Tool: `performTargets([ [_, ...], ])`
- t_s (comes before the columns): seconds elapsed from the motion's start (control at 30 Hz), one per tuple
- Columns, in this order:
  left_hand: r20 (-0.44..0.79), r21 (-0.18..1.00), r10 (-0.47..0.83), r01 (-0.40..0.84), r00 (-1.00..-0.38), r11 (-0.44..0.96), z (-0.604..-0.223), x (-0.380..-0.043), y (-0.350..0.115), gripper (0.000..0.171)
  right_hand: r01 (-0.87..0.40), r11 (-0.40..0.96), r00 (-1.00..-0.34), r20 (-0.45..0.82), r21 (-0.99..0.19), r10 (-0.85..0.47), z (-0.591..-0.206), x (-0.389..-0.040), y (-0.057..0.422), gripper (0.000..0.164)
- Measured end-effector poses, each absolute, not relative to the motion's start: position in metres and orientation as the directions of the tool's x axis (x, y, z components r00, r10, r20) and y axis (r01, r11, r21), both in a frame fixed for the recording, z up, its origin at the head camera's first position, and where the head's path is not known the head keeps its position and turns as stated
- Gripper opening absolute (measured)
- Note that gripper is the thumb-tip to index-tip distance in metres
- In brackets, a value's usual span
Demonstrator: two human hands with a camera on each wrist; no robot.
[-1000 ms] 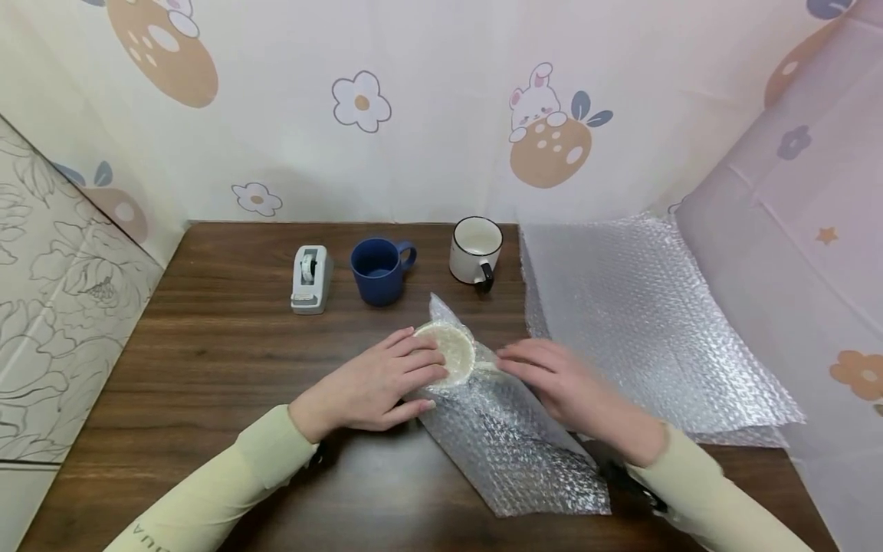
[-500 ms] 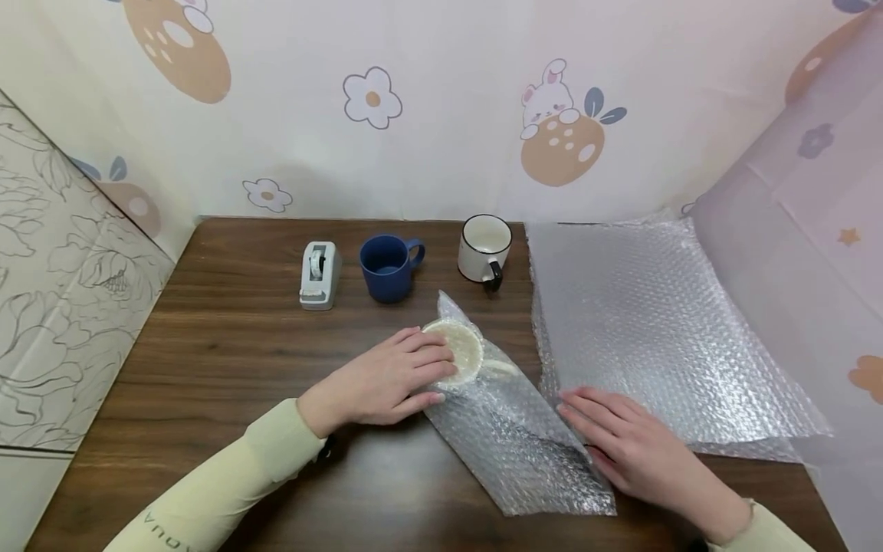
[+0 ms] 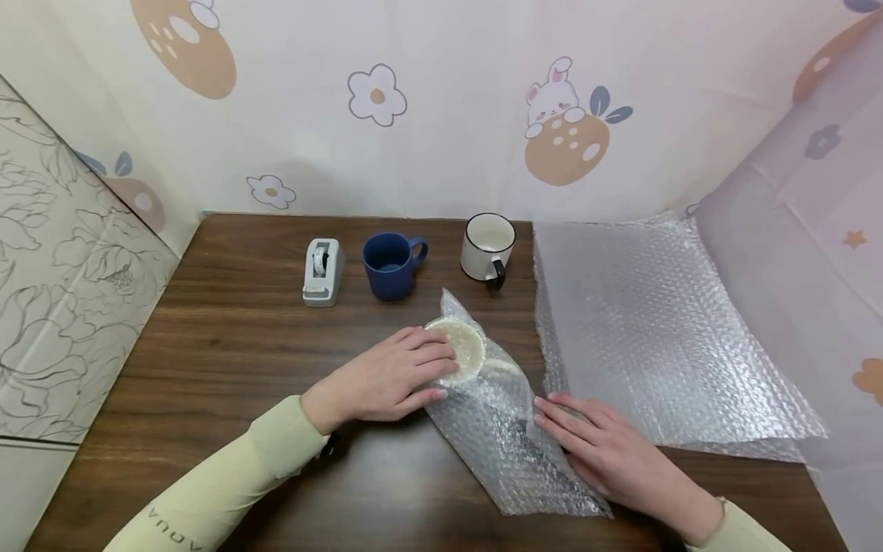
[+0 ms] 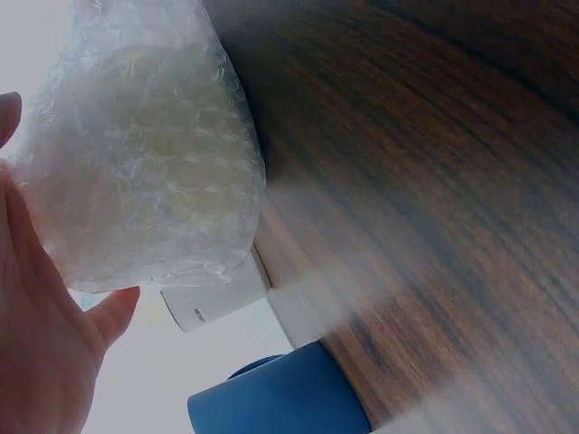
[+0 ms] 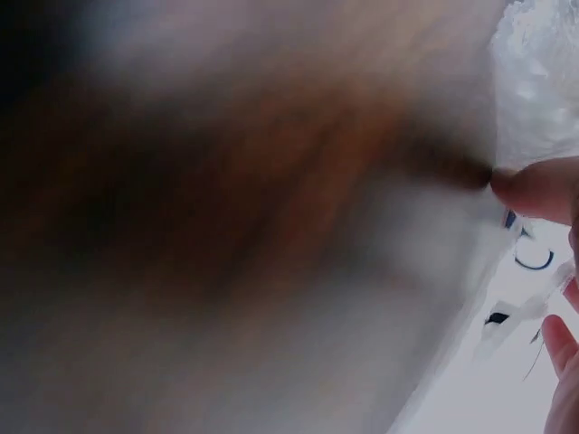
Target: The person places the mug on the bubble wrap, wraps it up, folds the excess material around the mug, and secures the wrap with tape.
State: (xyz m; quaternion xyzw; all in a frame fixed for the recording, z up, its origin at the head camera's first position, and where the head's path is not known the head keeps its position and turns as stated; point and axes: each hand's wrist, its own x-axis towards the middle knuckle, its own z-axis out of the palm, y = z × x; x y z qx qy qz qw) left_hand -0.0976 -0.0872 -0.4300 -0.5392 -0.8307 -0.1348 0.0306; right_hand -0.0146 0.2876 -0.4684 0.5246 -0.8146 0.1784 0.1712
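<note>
The right hand [image 3: 614,452] has come in toward the cup [image 3: 472,356] over the last half second, fingertips now at the right edge of the wrap [image 3: 510,460], and that edge has lifted, while the left hand [image 3: 386,377] stays put. Here's the hold: left fingers laid nearly straight across the cup's round top, thumb along the near side, pressing rather than clutching. The right fingers touch the film; whether they pinch it or merely push, I can't tell. Under the left fingertips sits the cup, pale and round beneath clouded plastic, and just right of them a pale bar pokes out sideways, apparently its handle [image 3: 502,368]. Looks like ceramic, so I'd call it stiff, moderately heavy, breakable, and apt to slip inside that slick skin; the steady hold is around the body, not by the handle. The wrap itself is feather-light, springy, dimpled, best taken by its free edge. Beyond the left fingers, a smooth blue mug [image 3: 390,276]; right of that, a glossy white mug [image 3: 483,261], dark-rimmed, black-handled. Farther left, blocky pale plastic: the tape dispenser [image 3: 323,272]. Past the right hand, more bubble sheets [image 3: 641,322], shiny and flat-stacked, all on a dark, streaky wood-grain table [image 3: 241,368].
</note>
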Motion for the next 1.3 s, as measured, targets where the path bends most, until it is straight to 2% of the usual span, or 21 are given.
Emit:
performTargets([
  [0.2, 0.187, 0.187, 0.891, 0.905, -0.414, 0.381, -0.432, -0.099, -0.086, 0.042, -0.906, 0.399, -0.420, 0.405, -0.140, -0.812, -0.473, -0.010, 0.285, 0.045],
  [0.37, 0.173, 0.203, 0.885, 0.895, -0.432, 0.397, -0.432, -0.099, -0.087, 0.043, -0.920, 0.377, -0.385, 0.431, -0.108, -0.816, -0.475, -0.013, 0.283, 0.046],
  [0.47, 0.169, 0.208, 0.886, 0.894, -0.432, 0.396, -0.432, -0.099, -0.087, 0.043, -0.916, 0.379, -0.395, 0.444, -0.128, -0.804, -0.472, -0.015, 0.283, 0.045],
  [0.57, 0.163, 0.213, 0.886, 0.893, -0.433, 0.397, -0.432, -0.100, -0.087, 0.043, -0.897, 0.401, -0.441, 0.442, -0.185, -0.781, -0.468, -0.015, 0.281, 0.043],
  [0.7, 0.155, 0.225, 0.884, 0.887, -0.442, 0.404, -0.431, -0.100, -0.087, 0.043, -0.866, 0.377, -0.494, 0.447, -0.329, -0.745, -0.460, -0.018, 0.277, 0.040],
  [0.8, 0.147, 0.233, 0.881, 0.881, -0.450, 0.411, -0.431, -0.099, -0.087, 0.043, -0.852, 0.296, -0.494, 0.480, -0.431, -0.725, -0.453, -0.023, 0.273, 0.036],
  [0.93, 0.141, 0.229, 0.874, 0.874, -0.465, 0.428, -0.429, -0.099, -0.086, 0.041, -0.838, 0.202, -0.489, 0.536, -0.507, -0.688, -0.444, -0.031, 0.265, 0.029],
  [1.13, 0.152, 0.206, 0.860, 0.867, -0.487, 0.454, -0.427, -0.094, -0.082, 0.040, -0.831, 0.201, -0.516, 0.585, -0.519, -0.626, -0.436, -0.038, 0.247, 0.028],
  [1.3, 0.156, 0.191, 0.845, 0.855, -0.512, 0.482, -0.426, -0.090, -0.079, 0.048, -0.831, 0.251, -0.542, 0.618, -0.497, -0.570, -0.436, -0.041, 0.231, 0.029],
])
